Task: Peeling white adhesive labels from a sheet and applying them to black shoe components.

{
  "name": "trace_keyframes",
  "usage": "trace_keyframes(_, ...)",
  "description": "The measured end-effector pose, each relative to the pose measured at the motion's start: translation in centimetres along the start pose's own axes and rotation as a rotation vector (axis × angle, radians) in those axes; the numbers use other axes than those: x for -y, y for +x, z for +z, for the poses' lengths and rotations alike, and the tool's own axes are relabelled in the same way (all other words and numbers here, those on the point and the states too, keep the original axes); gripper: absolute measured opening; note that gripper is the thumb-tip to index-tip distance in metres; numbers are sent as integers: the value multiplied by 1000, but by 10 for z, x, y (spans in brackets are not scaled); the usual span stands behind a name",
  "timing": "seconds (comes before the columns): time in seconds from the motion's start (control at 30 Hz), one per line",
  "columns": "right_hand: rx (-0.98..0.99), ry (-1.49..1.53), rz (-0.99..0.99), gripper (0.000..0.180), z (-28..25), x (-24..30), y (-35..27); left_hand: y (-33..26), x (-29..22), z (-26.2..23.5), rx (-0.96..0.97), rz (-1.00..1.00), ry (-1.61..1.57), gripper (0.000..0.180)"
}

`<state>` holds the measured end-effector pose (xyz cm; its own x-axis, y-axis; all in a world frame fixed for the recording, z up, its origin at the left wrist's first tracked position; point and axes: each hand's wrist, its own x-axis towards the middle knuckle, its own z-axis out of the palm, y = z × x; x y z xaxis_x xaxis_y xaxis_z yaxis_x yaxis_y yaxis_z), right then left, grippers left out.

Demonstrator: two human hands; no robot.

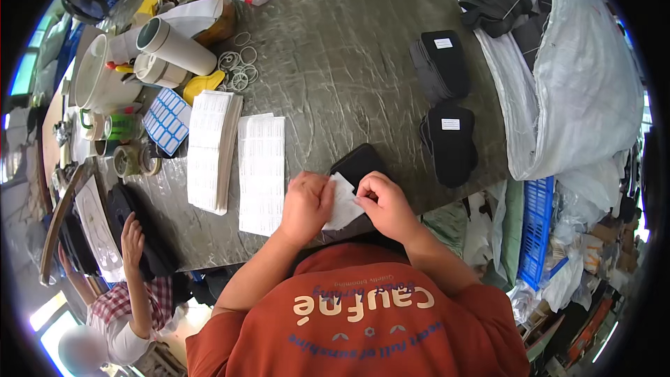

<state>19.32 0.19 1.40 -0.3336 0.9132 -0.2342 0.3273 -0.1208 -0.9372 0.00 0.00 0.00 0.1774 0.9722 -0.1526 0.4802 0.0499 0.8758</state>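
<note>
At the table's near edge, my left hand (306,207) is closed with thumb and fingers on the left edge of a small white label sheet (340,211). My right hand (385,208) pinches at the same sheet's right side; anything tiny between those fingertips is hidden. Beneath the sheet and my hands lies a stack of black insole-shaped pieces (358,159), partly covered. Left of my left hand are a flat pile of printed white sheets (262,174) and a thicker stack of them (209,150). To the right, two black stacks (444,63) (450,150) each bear a white label.
A white woven sack (579,91) with black bundles (494,3) stands at the right, above a blue crate (536,234). At left are a white tumbler (176,47), rubber bands (239,70), tape rolls (128,160) and a blue-framed label sheet (167,120). A co-worker's hand (132,241) is at lower left.
</note>
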Motion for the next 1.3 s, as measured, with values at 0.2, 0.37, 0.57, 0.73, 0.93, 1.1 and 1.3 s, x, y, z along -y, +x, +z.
trace_keyframes(0.2,-262,99,96,7,-10,-22,27,-7,-6,5,204,404,348,13)
trace_keyframes(0.37,-290,23,109,6,0,-38,32,-10,-2,16,216,405,419,15)
trace_keyframes(0.57,-278,2,87,5,3,-45,34,-10,1,16,215,412,394,15)
trace_keyframes(0.73,-289,-23,91,5,5,-48,35,-10,0,16,244,390,443,13)
trace_keyframes(0.93,-292,-126,58,11,4,-43,36,-8,-6,17,327,380,631,19)
trace_keyframes(1.1,-368,-231,190,33,3,-32,38,-6,-9,17,362,358,651,20)
trace_keyframes(1.3,-434,-610,114,33,4,-22,42,0,-13,17,342,372,649,18)
